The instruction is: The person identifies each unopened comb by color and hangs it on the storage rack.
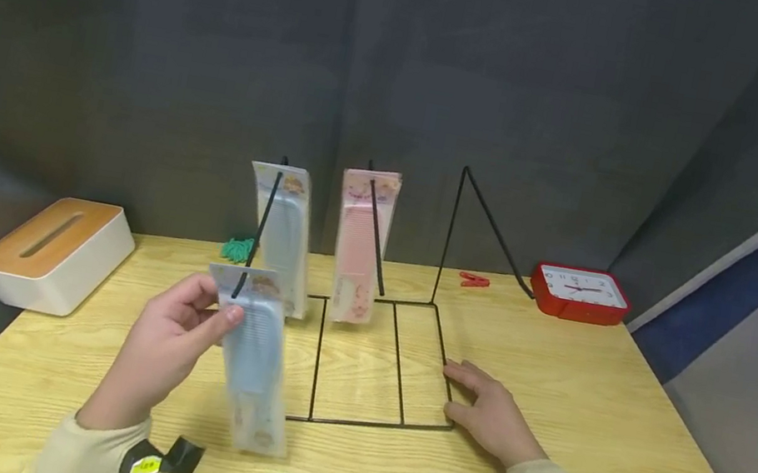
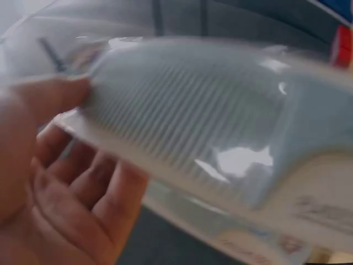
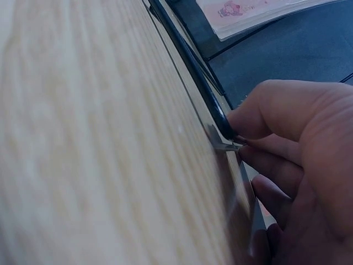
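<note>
My left hand (image 1: pixel 174 336) pinches a packaged blue comb (image 1: pixel 254 358) between thumb and fingers, near the top of its card. The tip of the left hook (image 1: pixel 263 224) shows over the card's top; whether it passes through the hole I cannot tell. Further back on that hook hang more packaged blue combs (image 1: pixel 289 229). In the left wrist view the comb's teeth (image 2: pixel 176 105) show through clear, shiny plastic. My right hand (image 1: pixel 488 412) grips the right edge of the black wire rack (image 1: pixel 406 385). Thumb and fingers close on its wire (image 3: pixel 198 77) in the right wrist view.
Packaged pink combs (image 1: pixel 360 250) hang on the middle hook; the right hook (image 1: pixel 495 227) is bare. A tissue box (image 1: pixel 52 251) stands at the left and a red clock (image 1: pixel 582 296) at the back right. A red clip (image 1: pixel 473 280) and a green bundle (image 1: pixel 237 249) lie behind the rack.
</note>
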`<control>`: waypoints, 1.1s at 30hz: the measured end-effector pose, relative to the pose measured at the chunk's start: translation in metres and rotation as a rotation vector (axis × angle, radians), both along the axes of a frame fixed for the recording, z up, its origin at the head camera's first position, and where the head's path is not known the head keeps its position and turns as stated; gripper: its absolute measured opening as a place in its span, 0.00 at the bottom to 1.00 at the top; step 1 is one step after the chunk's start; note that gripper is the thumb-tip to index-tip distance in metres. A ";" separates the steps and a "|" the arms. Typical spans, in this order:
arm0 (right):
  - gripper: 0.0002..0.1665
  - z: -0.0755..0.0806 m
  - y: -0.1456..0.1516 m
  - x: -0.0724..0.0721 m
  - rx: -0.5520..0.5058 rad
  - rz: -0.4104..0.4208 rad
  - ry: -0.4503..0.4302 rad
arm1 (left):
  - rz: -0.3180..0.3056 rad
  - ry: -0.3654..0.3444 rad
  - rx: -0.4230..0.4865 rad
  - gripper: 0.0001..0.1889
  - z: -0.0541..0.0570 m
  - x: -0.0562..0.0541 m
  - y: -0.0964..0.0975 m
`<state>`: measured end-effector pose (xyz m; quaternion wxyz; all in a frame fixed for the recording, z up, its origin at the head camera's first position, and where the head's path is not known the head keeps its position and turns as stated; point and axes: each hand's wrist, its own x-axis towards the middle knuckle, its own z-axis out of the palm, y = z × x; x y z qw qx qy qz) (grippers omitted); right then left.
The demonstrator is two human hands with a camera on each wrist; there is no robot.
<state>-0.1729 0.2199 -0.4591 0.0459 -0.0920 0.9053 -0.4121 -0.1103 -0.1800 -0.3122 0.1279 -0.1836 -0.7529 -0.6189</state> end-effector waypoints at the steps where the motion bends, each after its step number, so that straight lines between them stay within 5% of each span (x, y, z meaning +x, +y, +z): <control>1: 0.37 0.000 0.000 0.000 -0.001 -0.001 0.000 | 0.024 -0.014 0.015 0.05 -0.001 -0.005 0.003; 9: 0.37 0.003 -0.001 0.002 0.001 -0.007 0.004 | 0.195 -0.108 0.111 0.06 0.003 -0.058 0.011; 18: 0.38 0.001 -0.002 0.000 0.005 -0.012 -0.002 | 0.311 -0.199 0.023 0.11 0.018 -0.108 0.009; 24: 0.37 0.000 -0.004 -0.001 -0.001 -0.004 -0.004 | 0.335 -0.286 0.030 0.17 0.025 -0.123 0.009; 33: 0.37 -0.001 -0.002 -0.001 0.003 -0.014 -0.004 | 0.364 -0.329 -0.044 0.28 0.018 -0.126 0.005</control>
